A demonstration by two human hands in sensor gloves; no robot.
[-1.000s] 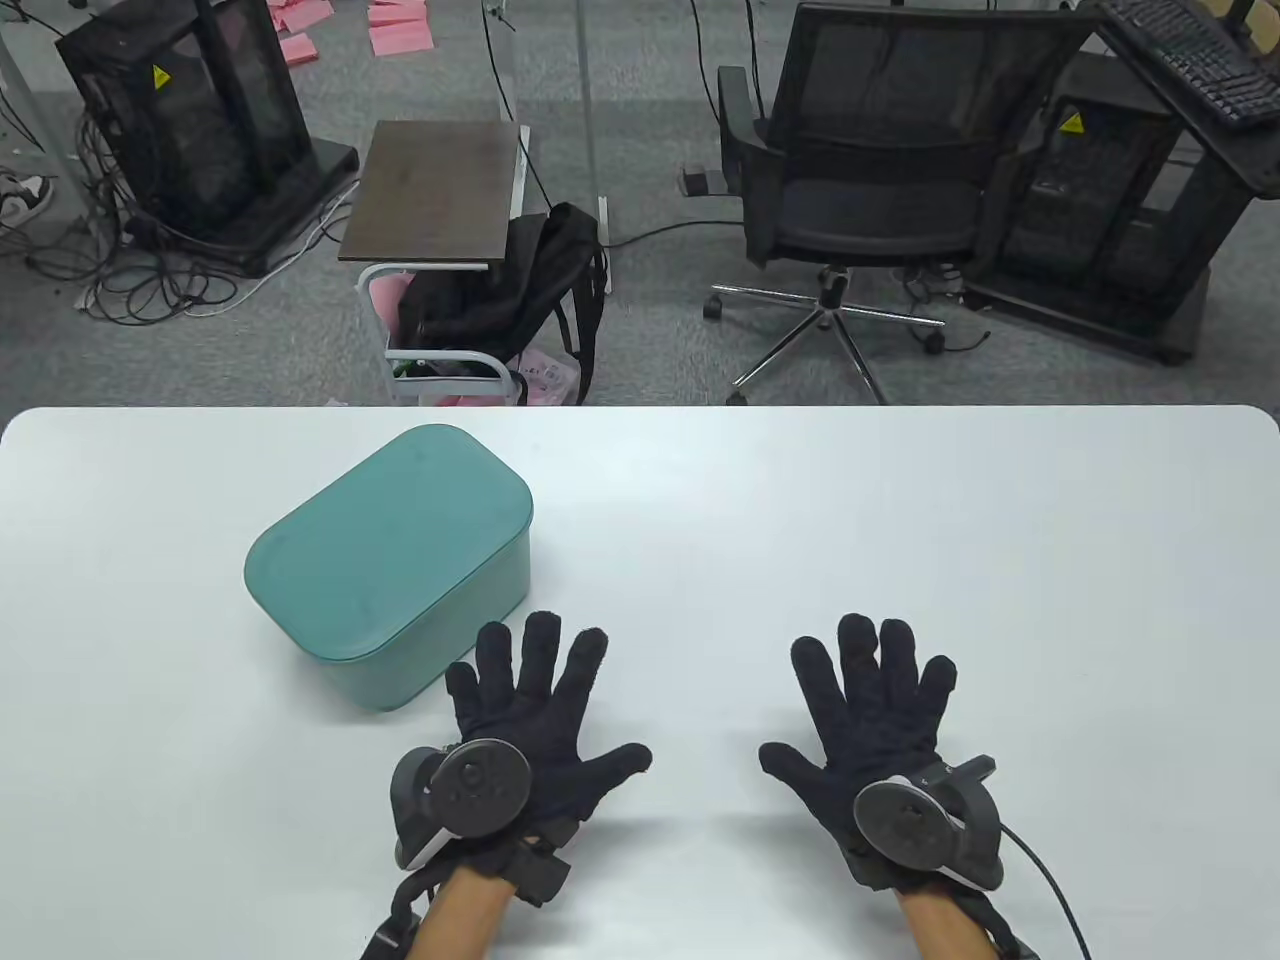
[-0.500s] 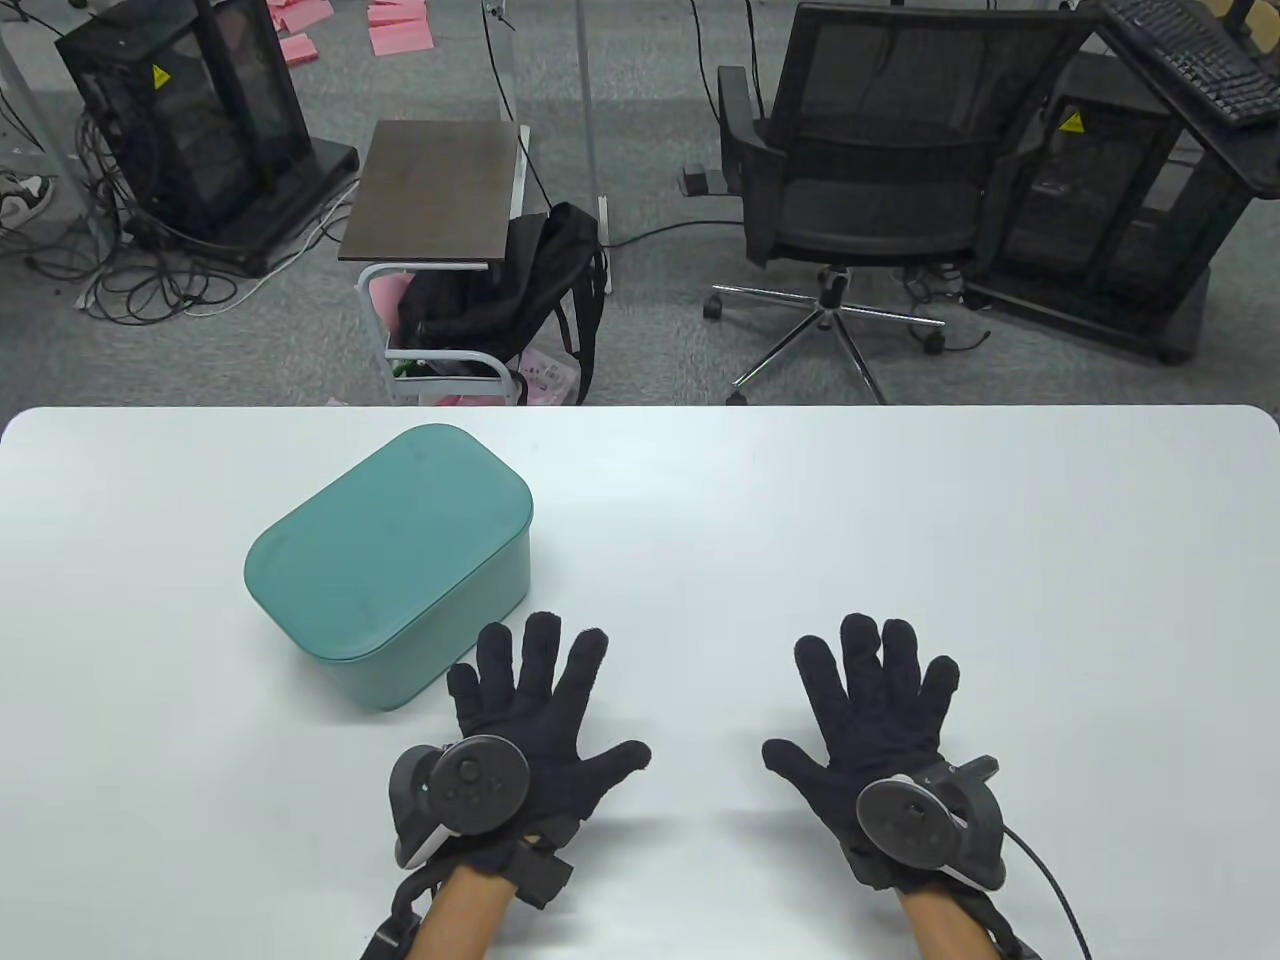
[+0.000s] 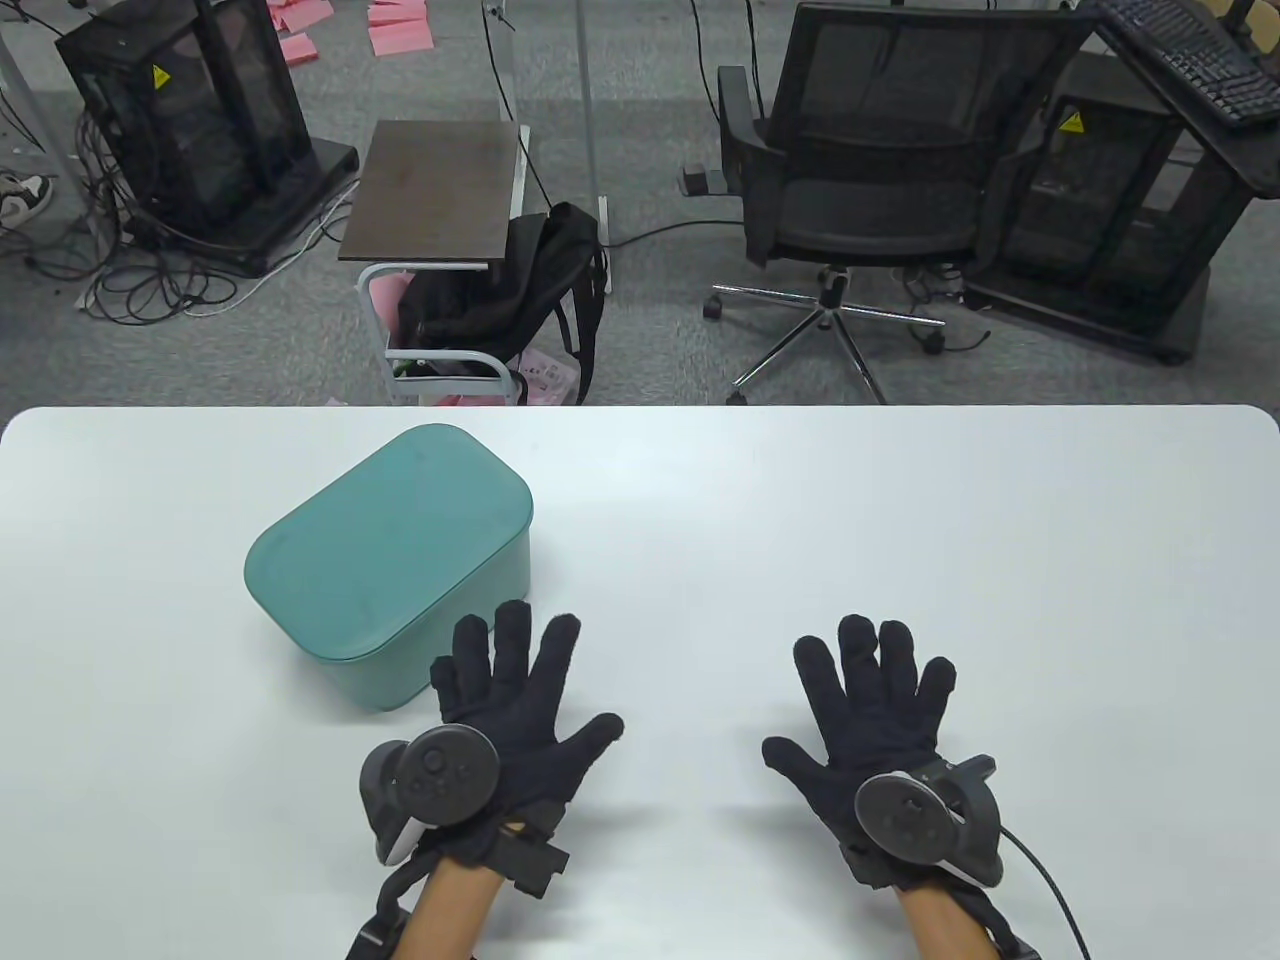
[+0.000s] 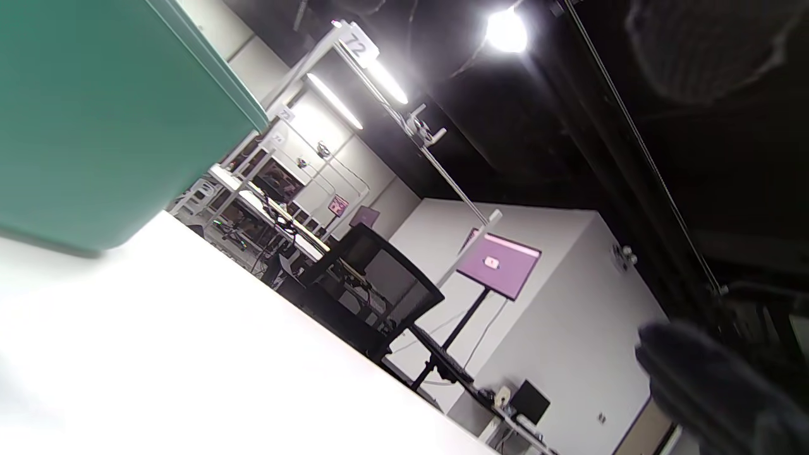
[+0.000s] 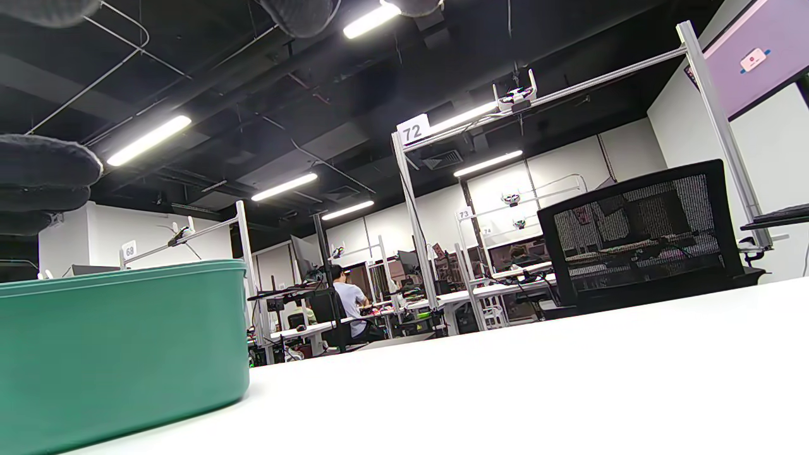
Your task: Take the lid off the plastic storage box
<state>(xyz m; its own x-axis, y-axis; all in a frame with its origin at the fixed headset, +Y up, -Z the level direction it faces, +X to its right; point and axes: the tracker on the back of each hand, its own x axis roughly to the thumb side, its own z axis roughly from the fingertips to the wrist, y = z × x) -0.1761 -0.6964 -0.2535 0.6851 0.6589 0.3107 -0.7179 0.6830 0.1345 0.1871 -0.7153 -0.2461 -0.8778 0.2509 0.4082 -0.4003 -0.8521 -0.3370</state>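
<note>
A teal plastic storage box (image 3: 440,620) stands on the left half of the white table (image 3: 800,520), its teal lid (image 3: 385,535) seated on top. The box's side fills the top left of the left wrist view (image 4: 95,114) and the lower left of the right wrist view (image 5: 120,341). My left hand (image 3: 520,700) is open, fingers spread, palm down just right of the box's near corner, its little finger at the box wall. My right hand (image 3: 870,700) lies open and spread on the table, well to the right, holding nothing.
Beyond the table's far edge stand an office chair (image 3: 870,190), a small side table (image 3: 435,190) with a black backpack (image 3: 520,290), and black equipment racks (image 3: 190,130). The table's right half holds only my right hand.
My left hand has shifted left and slightly forward, closer to the box's near corner. The right hand and the box have not moved.
</note>
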